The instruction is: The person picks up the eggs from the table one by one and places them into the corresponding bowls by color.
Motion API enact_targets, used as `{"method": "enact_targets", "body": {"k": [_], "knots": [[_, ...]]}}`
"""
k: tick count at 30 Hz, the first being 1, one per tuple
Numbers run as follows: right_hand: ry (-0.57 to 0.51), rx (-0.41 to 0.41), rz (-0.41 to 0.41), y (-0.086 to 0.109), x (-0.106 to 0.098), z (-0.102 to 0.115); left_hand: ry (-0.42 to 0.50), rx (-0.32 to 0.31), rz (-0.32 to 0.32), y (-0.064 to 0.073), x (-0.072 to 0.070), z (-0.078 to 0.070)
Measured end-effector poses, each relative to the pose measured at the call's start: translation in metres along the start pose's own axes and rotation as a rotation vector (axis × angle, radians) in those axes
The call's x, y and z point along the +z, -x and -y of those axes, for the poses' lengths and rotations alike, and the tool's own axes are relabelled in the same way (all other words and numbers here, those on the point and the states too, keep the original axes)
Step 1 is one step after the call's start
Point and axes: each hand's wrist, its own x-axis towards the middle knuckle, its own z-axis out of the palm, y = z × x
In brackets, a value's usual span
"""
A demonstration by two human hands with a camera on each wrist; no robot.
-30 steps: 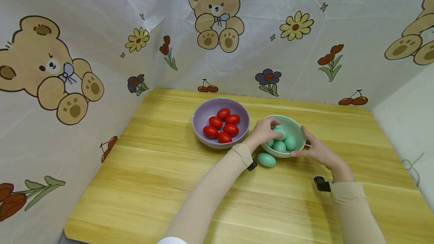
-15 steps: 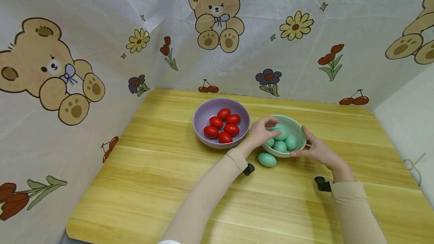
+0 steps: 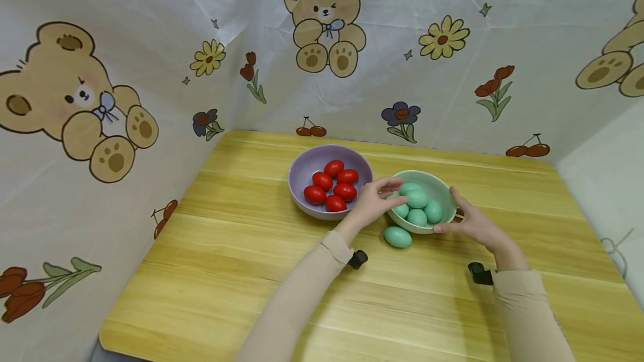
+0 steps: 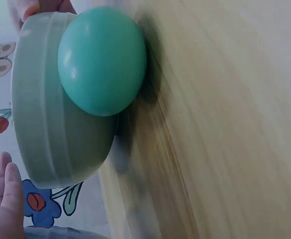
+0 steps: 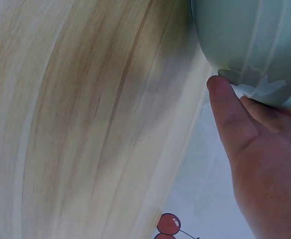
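In the head view, a light green bowl [image 3: 440, 190] holds several mint-green eggs [image 3: 417, 199]. My right hand [image 3: 475, 223] grips its right side, thumb at the front rim and fingers spread along the wall. The right wrist view has fingers [image 5: 230, 114] against the underside of the bowl [image 5: 250, 40]. Beside the left rim, my left hand [image 3: 373, 201] has its fingers loosely extended and holds nothing. One more mint-green egg [image 3: 398, 237] lies on the table just in front of the bowl; the left wrist view shows this egg [image 4: 103, 62] large before the bowl wall [image 4: 61, 129].
To the left stands a purple bowl [image 3: 300, 167] with several red eggs [image 3: 322, 181] in it, partly overlapped by my left hand. The wooden table [image 3: 226, 250] ends at a patterned cloth [image 3: 342, 99] behind and at the left.
My left hand has drawn back leftward out of the green bowl, away from the eggs, leaving them there. The right hand stays on the bowl.
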Motion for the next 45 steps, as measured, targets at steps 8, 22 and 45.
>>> {"method": "enact_targets", "body": {"k": [8,22,45], "knots": [[0.005,0.007,0.003,0.001,0.000,0.000,0.068,0.012,-0.045,0.011,-0.003,0.010],[0.005,0.001,-0.001,0.001,-0.001,0.003,-0.054,-0.116,-0.191,0.036,0.012,0.025],[-0.006,-0.010,-0.003,0.002,-0.001,0.001,-0.203,-0.369,0.000,0.040,0.015,0.046]]}}
